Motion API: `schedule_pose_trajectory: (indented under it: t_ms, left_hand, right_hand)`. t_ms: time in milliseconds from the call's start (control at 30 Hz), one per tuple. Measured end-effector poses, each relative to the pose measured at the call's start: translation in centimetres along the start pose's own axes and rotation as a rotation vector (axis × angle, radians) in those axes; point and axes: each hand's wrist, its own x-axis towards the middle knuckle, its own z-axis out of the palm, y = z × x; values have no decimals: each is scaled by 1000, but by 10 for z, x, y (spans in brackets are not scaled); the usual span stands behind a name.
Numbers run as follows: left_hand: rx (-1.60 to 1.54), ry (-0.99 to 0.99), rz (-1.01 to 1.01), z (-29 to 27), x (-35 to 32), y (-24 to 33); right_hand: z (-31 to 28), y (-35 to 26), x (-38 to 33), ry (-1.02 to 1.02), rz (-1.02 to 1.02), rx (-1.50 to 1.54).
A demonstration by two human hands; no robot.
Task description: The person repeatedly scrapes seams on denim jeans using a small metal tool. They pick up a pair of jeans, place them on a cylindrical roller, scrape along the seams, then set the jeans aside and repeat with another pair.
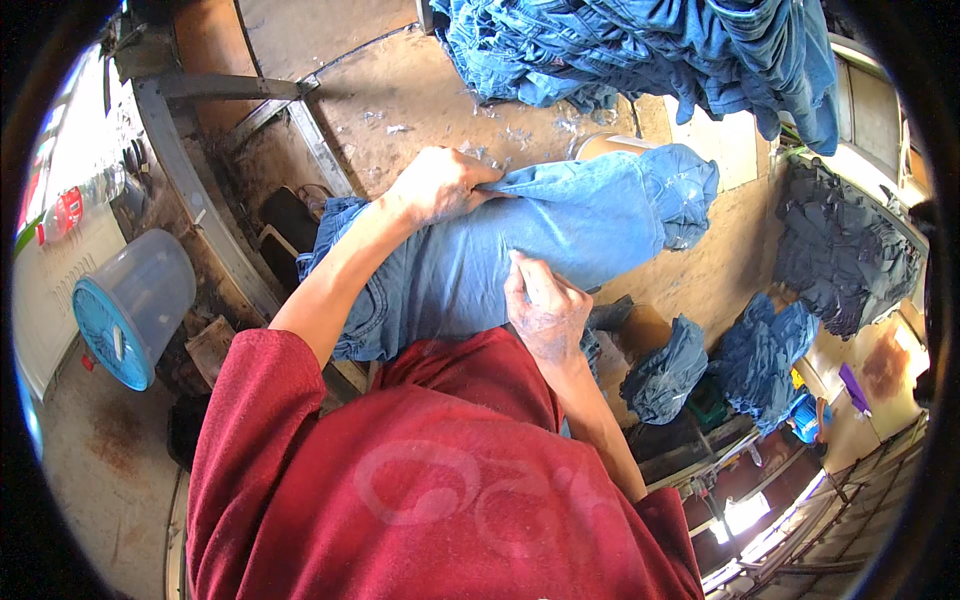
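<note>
A pair of light-blue jeans (590,215) lies stretched across in front of me, its left end bunched over my lap. My left hand (443,187) is closed on the upper edge of the denim, pinching a fold between thumb and fingers. Lower and to the right, my right hand (548,312) rests on the same cloth with its fingers drawn together, gripping a bit of it near the middle. The far right end of the jeans is crumpled. A tan rounded edge (612,146) shows just behind the cloth; what lies under the denim is hidden.
A large heap of blue denim (640,45) stands at the far side. Dark garments (845,250) and smaller blue bundles (765,355) lie to the right. At left are a metal frame (190,185) and a clear bucket with a blue lid (140,300). Lint litters the brown floor (400,110).
</note>
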Motion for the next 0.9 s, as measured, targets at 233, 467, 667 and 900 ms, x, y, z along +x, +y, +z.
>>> schedule_pose_trajectory:
  t_ms: [233, 467, 667, 900]
  left_hand:
    - [-11, 30, 12, -1, 2, 1]
    - [-7, 1, 6, -1, 1, 0]
    - [-37, 1, 30, -1, 1, -2]
    - [-14, -22, -8, -1, 1, 0]
  right_hand:
    - [11, 3, 7, 30, -56, -75]
    - [3, 0, 1, 68, 36, 51]
    - [4, 1, 9, -6, -10, -42]
    - [-3, -1, 7, -18, 35, 52]
